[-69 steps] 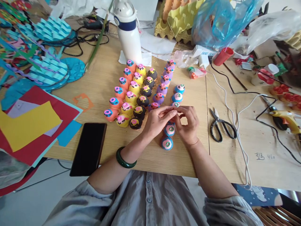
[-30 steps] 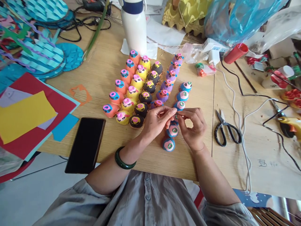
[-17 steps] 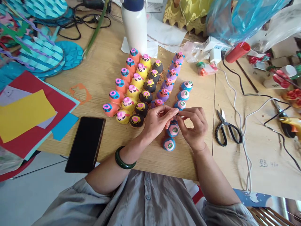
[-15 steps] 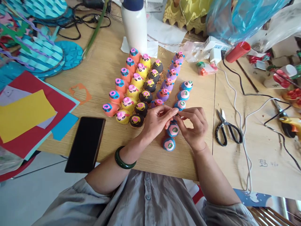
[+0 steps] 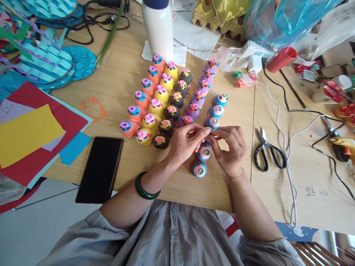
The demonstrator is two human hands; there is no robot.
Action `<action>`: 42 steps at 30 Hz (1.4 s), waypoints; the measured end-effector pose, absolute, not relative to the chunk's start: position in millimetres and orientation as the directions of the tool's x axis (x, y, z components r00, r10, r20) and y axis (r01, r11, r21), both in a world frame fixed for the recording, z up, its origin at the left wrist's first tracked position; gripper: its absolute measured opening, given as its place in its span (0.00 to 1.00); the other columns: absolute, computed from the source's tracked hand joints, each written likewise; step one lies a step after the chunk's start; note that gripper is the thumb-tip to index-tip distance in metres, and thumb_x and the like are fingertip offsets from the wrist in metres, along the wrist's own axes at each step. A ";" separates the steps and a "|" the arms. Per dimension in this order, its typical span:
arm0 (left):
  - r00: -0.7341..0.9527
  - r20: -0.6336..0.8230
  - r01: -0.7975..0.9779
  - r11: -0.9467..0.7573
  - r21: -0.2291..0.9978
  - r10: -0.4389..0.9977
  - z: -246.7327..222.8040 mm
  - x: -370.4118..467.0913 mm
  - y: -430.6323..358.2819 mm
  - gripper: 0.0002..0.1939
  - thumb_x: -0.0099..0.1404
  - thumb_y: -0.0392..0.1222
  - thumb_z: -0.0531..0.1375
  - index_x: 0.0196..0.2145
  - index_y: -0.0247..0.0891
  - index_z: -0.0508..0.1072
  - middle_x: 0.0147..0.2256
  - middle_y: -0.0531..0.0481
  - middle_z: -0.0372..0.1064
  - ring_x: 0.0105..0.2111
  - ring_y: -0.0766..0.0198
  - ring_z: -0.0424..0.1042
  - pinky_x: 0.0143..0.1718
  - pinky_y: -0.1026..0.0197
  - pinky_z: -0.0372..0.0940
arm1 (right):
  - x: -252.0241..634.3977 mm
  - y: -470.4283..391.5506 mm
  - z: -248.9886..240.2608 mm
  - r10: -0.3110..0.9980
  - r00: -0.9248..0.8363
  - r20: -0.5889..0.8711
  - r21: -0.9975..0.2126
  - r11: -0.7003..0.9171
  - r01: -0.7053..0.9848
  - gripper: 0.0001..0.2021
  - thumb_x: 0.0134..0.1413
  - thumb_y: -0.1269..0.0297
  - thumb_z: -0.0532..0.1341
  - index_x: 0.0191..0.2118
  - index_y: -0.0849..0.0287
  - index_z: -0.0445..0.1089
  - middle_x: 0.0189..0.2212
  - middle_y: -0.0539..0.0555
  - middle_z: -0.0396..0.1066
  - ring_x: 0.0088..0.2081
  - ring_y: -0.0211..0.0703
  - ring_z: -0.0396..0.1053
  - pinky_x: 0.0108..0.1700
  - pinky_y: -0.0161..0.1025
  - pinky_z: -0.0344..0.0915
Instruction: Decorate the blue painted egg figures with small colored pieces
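My left hand [image 5: 186,143] and my right hand [image 5: 229,147] meet fingertip to fingertip over a row of blue egg-carton cups [image 5: 199,169] topped with pink and green. Between the pinched fingers is a tiny dark bit [image 5: 210,133], too small to name. Both hands are closed, and they hide part of the blue row. Left of them stand a purple row [image 5: 198,98], a black row [image 5: 172,113], a yellow row [image 5: 156,106] and an orange row [image 5: 140,99], all with coloured pieces on top.
Black-handled scissors [image 5: 268,149] lie right of my right hand, beside white cables [image 5: 288,166]. A phone [image 5: 100,170] and coloured paper sheets [image 5: 30,135] are at left. Behind the rows stands a white bottle [image 5: 157,31]; yellow egg cartons [image 5: 222,16] are at the back.
My hands stay pinched together above the blue row, with only a slight shift of the fingertips. The rows on the table look the same.
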State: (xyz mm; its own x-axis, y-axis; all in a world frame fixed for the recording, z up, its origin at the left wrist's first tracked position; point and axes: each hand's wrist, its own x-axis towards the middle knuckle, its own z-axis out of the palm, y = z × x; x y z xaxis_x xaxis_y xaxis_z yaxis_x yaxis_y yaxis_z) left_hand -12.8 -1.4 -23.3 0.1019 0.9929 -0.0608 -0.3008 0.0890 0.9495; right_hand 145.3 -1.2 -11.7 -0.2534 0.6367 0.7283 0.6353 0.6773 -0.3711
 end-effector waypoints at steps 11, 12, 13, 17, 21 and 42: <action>0.107 -0.043 -0.265 0.070 0.962 0.993 -20.9 -13.4 -2.1 0.18 0.64 0.56 0.68 0.31 0.38 0.75 0.18 0.58 0.64 0.16 0.73 0.62 0.18 0.68 0.57 | 145.5 -1.5 -11.1 0.660 -0.258 0.706 -0.390 0.666 0.637 0.10 0.60 0.72 0.67 0.44 0.53 0.71 0.36 0.53 0.78 0.37 0.45 0.74 0.38 0.44 0.70; 0.108 -0.043 -0.268 0.070 0.961 0.993 -21.7 -13.4 -1.9 0.18 0.64 0.56 0.68 0.30 0.38 0.75 0.18 0.58 0.64 0.16 0.73 0.61 0.17 0.67 0.56 | 145.2 -1.5 -11.1 0.658 -0.256 0.708 -0.389 0.666 0.636 0.10 0.60 0.71 0.68 0.45 0.53 0.71 0.37 0.53 0.78 0.37 0.45 0.74 0.38 0.44 0.70; 0.114 -0.044 -0.268 0.073 0.961 0.993 -21.9 -13.4 -1.8 0.18 0.65 0.56 0.68 0.30 0.38 0.75 0.18 0.58 0.64 0.16 0.73 0.61 0.17 0.67 0.56 | 144.9 -1.6 -11.2 0.655 -0.253 0.712 -0.387 0.667 0.637 0.10 0.59 0.71 0.68 0.45 0.54 0.71 0.37 0.53 0.78 0.37 0.45 0.74 0.37 0.43 0.70; 0.110 -0.062 -0.250 0.088 0.964 0.992 -18.3 -13.1 -1.0 0.20 0.64 0.57 0.68 0.29 0.37 0.75 0.19 0.57 0.65 0.16 0.74 0.61 0.17 0.67 0.56 | 145.3 -1.4 -11.5 0.638 -0.256 0.726 -0.369 0.676 0.638 0.09 0.60 0.74 0.67 0.43 0.54 0.71 0.34 0.52 0.77 0.35 0.44 0.72 0.37 0.43 0.70; 0.112 -0.070 -0.264 0.097 0.960 0.991 -15.0 -12.9 -0.5 0.19 0.64 0.58 0.68 0.32 0.37 0.76 0.18 0.58 0.64 0.16 0.73 0.62 0.19 0.68 0.59 | 146.7 -0.5 -11.7 0.622 -0.259 0.739 -0.347 0.681 0.644 0.09 0.60 0.74 0.67 0.42 0.53 0.72 0.33 0.51 0.78 0.35 0.44 0.72 0.37 0.43 0.69; 0.132 -0.078 -0.249 0.109 0.962 0.988 -21.8 -14.5 -0.4 0.20 0.65 0.58 0.67 0.29 0.37 0.74 0.22 0.56 0.68 0.17 0.74 0.63 0.17 0.68 0.59 | 146.3 0.4 -11.2 0.625 -0.264 0.734 -0.340 0.676 0.654 0.09 0.61 0.72 0.67 0.44 0.52 0.71 0.35 0.51 0.79 0.36 0.44 0.74 0.36 0.44 0.70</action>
